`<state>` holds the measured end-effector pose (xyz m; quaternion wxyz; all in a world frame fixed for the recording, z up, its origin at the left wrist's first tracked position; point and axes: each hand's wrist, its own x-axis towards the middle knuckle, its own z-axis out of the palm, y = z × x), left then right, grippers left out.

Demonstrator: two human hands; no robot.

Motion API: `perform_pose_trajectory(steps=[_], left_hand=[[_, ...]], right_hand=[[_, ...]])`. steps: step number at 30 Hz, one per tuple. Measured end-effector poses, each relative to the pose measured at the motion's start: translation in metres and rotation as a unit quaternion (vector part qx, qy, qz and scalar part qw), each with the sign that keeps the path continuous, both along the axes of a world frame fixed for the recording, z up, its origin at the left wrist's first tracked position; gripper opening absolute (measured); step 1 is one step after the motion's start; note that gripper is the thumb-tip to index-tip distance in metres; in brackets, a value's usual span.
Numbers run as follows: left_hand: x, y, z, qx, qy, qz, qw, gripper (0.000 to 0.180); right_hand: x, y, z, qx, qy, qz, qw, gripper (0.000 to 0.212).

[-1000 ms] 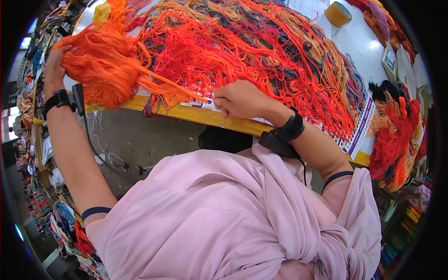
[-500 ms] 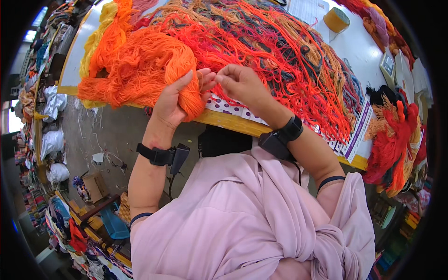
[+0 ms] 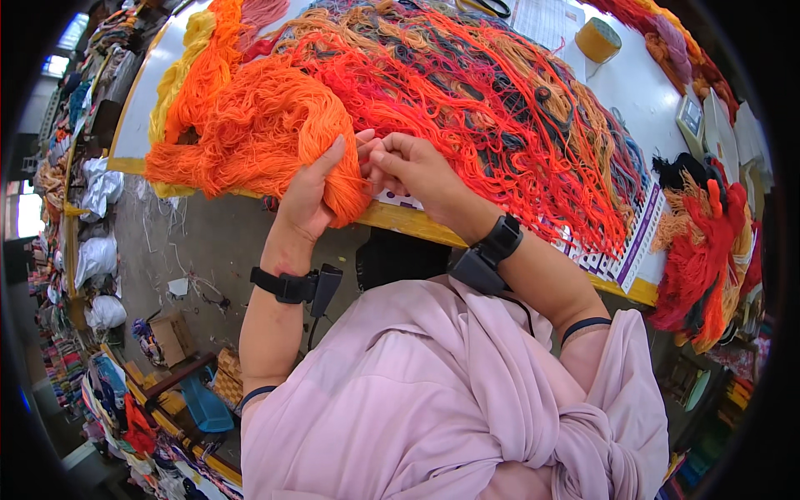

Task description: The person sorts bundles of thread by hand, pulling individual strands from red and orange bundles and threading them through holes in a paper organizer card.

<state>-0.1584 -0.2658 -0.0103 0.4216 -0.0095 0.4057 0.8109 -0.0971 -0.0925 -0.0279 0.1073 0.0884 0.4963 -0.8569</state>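
Observation:
My left hand (image 3: pixel 308 198) is wrapped round the near end of a bright orange yarn skein (image 3: pixel 262 125), its thumb lying over the strands and its fingers coming out on the right side. The rest of the skein spreads leftward over the table's near edge. Close against those left fingertips, my right hand (image 3: pixel 418 173) is closed in a pinch. Whatever it pinches is too small to make out. Beyond both hands lies a broad tangle of red, tan and dark yarn (image 3: pixel 492 117).
The white table (image 3: pixel 646 83) has a yellow front edge. At the far left are yellow yarn (image 3: pixel 179 75) and more orange yarn. A yellow roll (image 3: pixel 597 40) and dark-handled scissors (image 3: pixel 487 7) lie at the back. Red and orange hanks (image 3: pixel 704 250) hang at the right edge.
My right hand has come left and slightly down, meeting the left fingertips. My left hand still grips the skein end.

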Motion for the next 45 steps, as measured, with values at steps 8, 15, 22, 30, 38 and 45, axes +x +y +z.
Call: perform_pose_trajectory(steps=[8,15,22,30,38,45], left_hand=[[-0.005,-0.004,0.0,-0.006,0.005,-0.018,1.0,0.056],[-0.008,-0.006,-0.007,0.018,-0.012,-0.034,0.999,0.056],[-0.005,0.0,-0.005,-0.023,0.013,-0.019,0.999,0.056],[-0.005,-0.004,-0.009,-0.016,0.009,-0.011,1.0,0.055],[-0.005,-0.006,-0.009,0.0,-0.009,-0.008,1.0,0.054],[-0.008,-0.007,-0.015,0.023,-0.02,-0.011,0.999,0.056]], right_hand=[[0.002,-0.001,-0.014,0.046,0.083,0.051,0.994,0.013],[0.006,0.002,-0.013,-0.019,0.019,0.013,1.0,0.012],[0.004,-0.007,-0.011,0.111,0.051,0.059,0.991,0.015],[0.01,-0.008,-0.01,0.062,0.055,0.018,0.996,0.009],[0.015,-0.003,-0.003,0.038,0.048,0.024,0.998,0.008],[0.01,0.006,-0.022,-0.051,0.009,0.044,0.998,0.011]])
